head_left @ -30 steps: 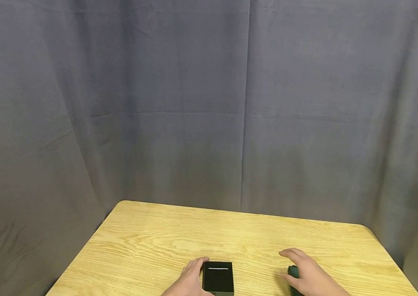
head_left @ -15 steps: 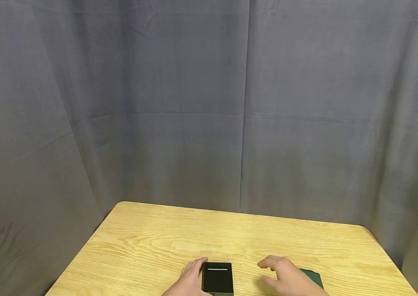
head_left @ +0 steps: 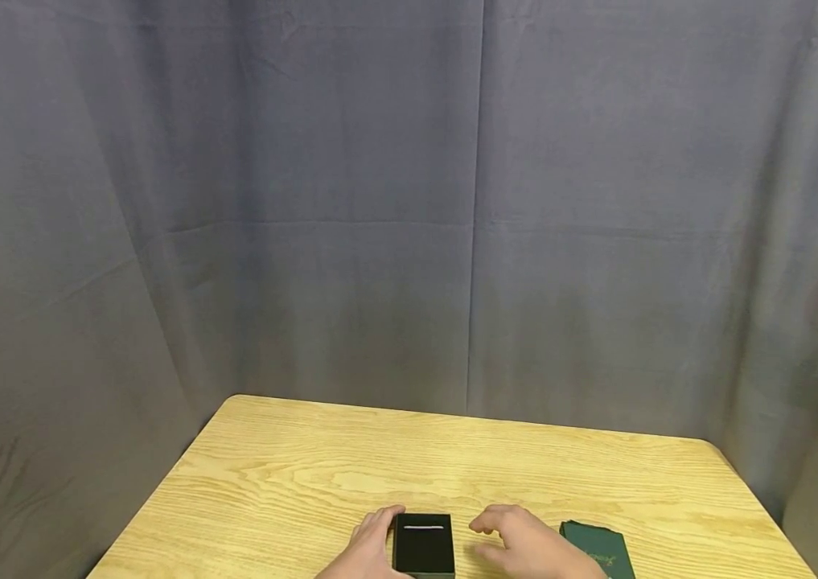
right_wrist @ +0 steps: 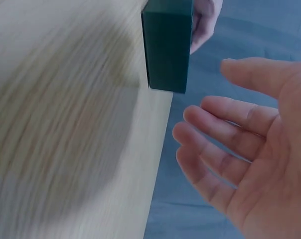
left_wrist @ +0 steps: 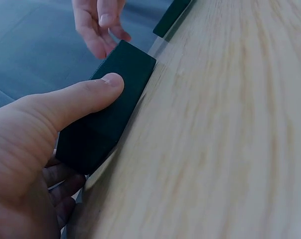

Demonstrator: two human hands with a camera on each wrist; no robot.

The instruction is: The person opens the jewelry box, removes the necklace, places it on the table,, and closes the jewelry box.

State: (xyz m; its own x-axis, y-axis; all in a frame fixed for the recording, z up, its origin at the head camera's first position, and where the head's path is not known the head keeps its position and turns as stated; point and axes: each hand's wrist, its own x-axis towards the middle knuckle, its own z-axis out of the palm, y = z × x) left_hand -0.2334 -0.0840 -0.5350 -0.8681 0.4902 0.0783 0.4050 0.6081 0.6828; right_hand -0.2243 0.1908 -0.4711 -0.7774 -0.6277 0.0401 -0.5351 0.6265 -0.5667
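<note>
A dark green box (head_left: 424,551) with a black inside and a thin white strip near its far edge lies at the table's near side. My left hand (head_left: 368,548) grips it from the left; in the left wrist view the thumb lies along the green side wall (left_wrist: 115,99) and the fingers go round the far side. To the right of the box, apart from it, is my right hand (head_left: 533,548), fingers loosely bent and holding nothing, as the right wrist view of the hand (right_wrist: 240,134) also shows. Beyond it lies a green lid (head_left: 602,548) with gold lettering.
The light wood table (head_left: 452,458) has its far edge close to a grey curtain (head_left: 351,241), which also hangs along the left and right sides. The lid lies to the right of my right hand, partly covered by it in the head view.
My right hand has moved left, away from the green lid and towards the box, bringing the lid's lettered top into view. My left hand keeps its grip on the box.
</note>
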